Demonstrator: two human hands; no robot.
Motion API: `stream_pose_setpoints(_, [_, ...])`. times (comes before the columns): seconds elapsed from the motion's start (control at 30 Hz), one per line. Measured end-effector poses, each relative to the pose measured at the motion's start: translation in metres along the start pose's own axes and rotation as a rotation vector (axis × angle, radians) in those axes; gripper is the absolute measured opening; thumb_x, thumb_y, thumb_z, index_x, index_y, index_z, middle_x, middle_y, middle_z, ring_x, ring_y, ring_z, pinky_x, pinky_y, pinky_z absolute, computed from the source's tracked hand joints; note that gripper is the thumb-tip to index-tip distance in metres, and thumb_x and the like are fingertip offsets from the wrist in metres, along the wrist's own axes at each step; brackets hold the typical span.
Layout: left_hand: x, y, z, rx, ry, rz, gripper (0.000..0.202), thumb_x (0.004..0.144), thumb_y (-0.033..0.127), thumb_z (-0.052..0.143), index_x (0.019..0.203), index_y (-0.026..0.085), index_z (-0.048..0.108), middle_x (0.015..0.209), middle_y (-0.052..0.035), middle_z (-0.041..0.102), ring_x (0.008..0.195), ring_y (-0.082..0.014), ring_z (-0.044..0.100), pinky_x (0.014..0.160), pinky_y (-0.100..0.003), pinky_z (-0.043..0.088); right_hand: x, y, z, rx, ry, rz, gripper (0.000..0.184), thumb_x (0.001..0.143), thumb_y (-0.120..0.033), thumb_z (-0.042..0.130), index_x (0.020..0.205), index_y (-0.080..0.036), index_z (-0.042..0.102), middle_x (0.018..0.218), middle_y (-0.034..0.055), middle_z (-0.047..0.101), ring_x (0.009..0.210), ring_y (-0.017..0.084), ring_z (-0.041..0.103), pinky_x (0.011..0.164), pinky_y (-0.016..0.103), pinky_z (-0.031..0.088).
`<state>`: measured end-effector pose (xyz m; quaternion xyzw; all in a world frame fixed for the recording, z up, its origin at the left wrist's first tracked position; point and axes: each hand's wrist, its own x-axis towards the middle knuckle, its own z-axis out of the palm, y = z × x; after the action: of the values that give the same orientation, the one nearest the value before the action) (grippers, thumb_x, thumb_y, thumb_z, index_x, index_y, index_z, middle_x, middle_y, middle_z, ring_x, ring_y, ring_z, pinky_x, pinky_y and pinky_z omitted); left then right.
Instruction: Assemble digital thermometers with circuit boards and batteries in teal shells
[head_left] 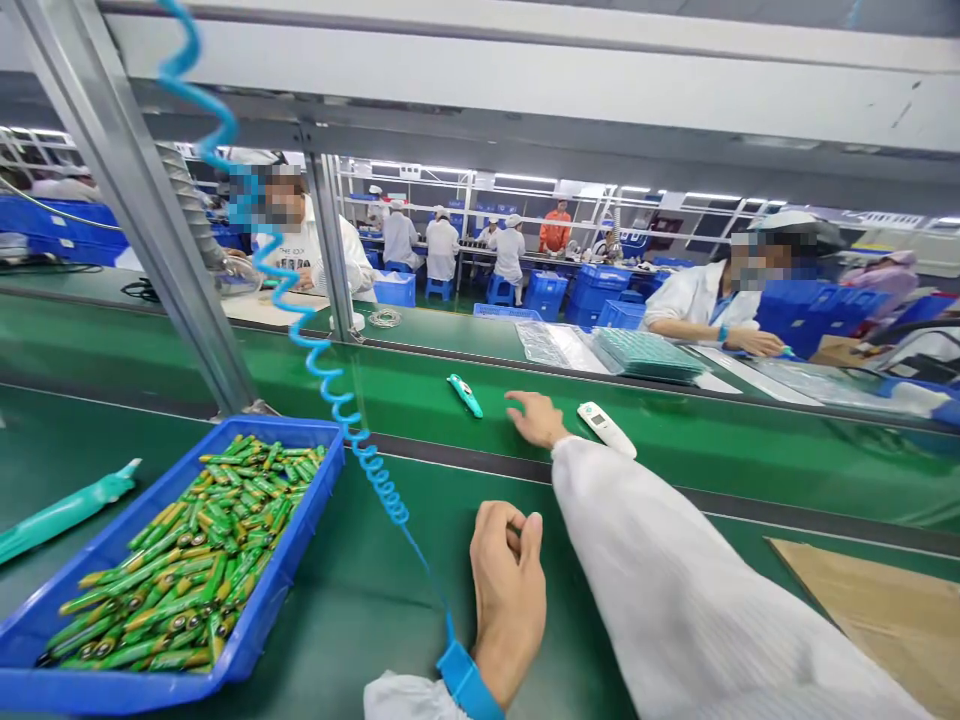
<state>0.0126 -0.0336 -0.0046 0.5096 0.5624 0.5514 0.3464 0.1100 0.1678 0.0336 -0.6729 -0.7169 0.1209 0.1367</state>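
My right hand [534,417] reaches out over the green conveyor belt [420,390], fingers stretched flat, holding nothing. It lies between a small teal device [465,394] to its left and a white handheld device [606,428] to its right. My left hand [508,588] rests on the near table with its fingers curled in; whether anything is inside them is hidden. A blue wrist strap [466,684] with a coiled blue cord [330,385] is on my left wrist. A blue tray [296,545] full of green batteries [187,560] sits at the left.
A grey metal post [142,215] rises beside the tray. A teal-wrapped item [60,512] lies at the far left, and brown cardboard [885,600] at the right. Across the belt, people in white coats work beside clear trays [555,345] and blue crates [544,292].
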Motion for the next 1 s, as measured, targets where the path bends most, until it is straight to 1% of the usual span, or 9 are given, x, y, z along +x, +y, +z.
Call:
stream_pose_setpoints(0.07, [0.002,0.0,-0.003,0.008,0.008,-0.019,0.026,0.094,0.035,0.051,0.072,0.022,0.051,0.079,-0.0011,0.05,0.064,-0.0153,0.046,0.063,-0.03,0.038,0.004,-0.036,0.022,-0.005,-0.057,-0.103,0.036,0.097,-0.04,0.045,0.13,-0.037,0.058,0.137,0.0054,0.051,0.128,0.025,0.042,0.102,0.046,0.039])
stream_pose_setpoints(0.2, [0.004,0.002,-0.006,0.004,0.022,-0.057,0.025,0.095,0.034,0.05,0.073,0.022,0.05,0.08,-0.002,0.054,0.069,-0.0169,0.051,0.067,-0.031,0.039,0.002,-0.071,0.045,-0.034,-0.04,-0.109,0.031,0.096,-0.03,0.046,0.119,-0.024,0.066,0.131,0.0116,0.052,0.126,0.027,0.043,0.101,0.048,0.038])
stream_pose_setpoints(0.3, [0.004,0.003,-0.006,-0.01,0.037,-0.07,0.025,0.095,0.036,0.049,0.074,0.023,0.05,0.08,-0.0021,0.054,0.07,-0.0173,0.051,0.069,-0.032,0.04,-0.005,-0.065,0.036,-0.02,-0.033,-0.084,0.031,0.091,-0.017,0.046,0.11,-0.023,0.069,0.116,0.0103,0.06,0.11,0.024,0.053,0.094,0.042,0.041])
stream_pose_setpoints(0.43, [0.002,0.004,-0.006,-0.019,0.054,-0.08,0.025,0.095,0.04,0.049,0.077,0.023,0.052,0.077,-0.0023,0.055,0.068,-0.0178,0.051,0.067,-0.032,0.04,-0.024,-0.044,0.004,-0.002,-0.004,-0.164,0.032,0.085,-0.012,0.047,0.099,-0.024,0.072,0.11,0.0046,0.063,0.099,0.018,0.056,0.088,0.032,0.04])
stream_pose_setpoints(0.6, [0.008,0.003,-0.006,-0.198,0.053,-0.183,0.031,0.095,0.05,0.047,0.091,0.021,0.055,0.081,-0.0044,0.063,0.075,-0.0196,0.06,0.067,-0.032,0.046,-0.079,-0.028,-0.034,-0.005,-0.001,-0.332,0.024,0.084,-0.013,0.048,0.09,-0.021,0.07,0.106,0.0015,0.065,0.097,0.015,0.054,0.086,0.028,0.037])
stream_pose_setpoints(0.7, [0.014,0.0,-0.006,-0.367,0.077,-0.245,0.037,0.094,0.055,0.046,0.098,0.019,0.054,0.092,-0.0079,0.066,0.085,-0.0209,0.065,0.07,-0.032,0.05,-0.105,-0.02,-0.043,0.004,-0.02,-0.38,0.019,0.087,-0.018,0.049,0.09,-0.022,0.068,0.106,0.0007,0.066,0.099,0.016,0.053,0.091,0.032,0.034])
stream_pose_setpoints(0.8, [0.014,-0.001,-0.006,-0.325,0.125,-0.226,0.036,0.092,0.055,0.05,0.096,0.019,0.055,0.091,-0.007,0.065,0.084,-0.0201,0.064,0.07,-0.031,0.05,-0.106,-0.014,-0.033,0.054,-0.042,-0.3,0.019,0.09,-0.032,0.054,0.102,-0.022,0.066,0.112,0.0032,0.065,0.1,0.019,0.055,0.092,0.035,0.035])
stream_pose_setpoints(0.9, [0.011,0.001,-0.007,-0.211,0.136,-0.176,0.033,0.091,0.053,0.052,0.093,0.02,0.057,0.087,-0.005,0.065,0.078,-0.0185,0.061,0.071,-0.031,0.048,-0.085,-0.017,-0.007,0.14,-0.046,-0.169,0.04,0.089,-0.045,0.058,0.119,-0.019,0.059,0.121,0.0081,0.063,0.102,0.021,0.058,0.088,0.034,0.039])
stream_pose_setpoints(1.0, [0.01,0.003,-0.008,-0.151,0.144,-0.145,0.031,0.092,0.051,0.053,0.091,0.02,0.058,0.091,-0.0061,0.066,0.081,-0.0193,0.062,0.072,-0.032,0.048,-0.064,-0.03,0.018,0.269,-0.044,-0.084,0.046,0.088,-0.043,0.06,0.125,-0.018,0.054,0.114,0.0075,0.066,0.102,0.02,0.06,0.087,0.032,0.041])
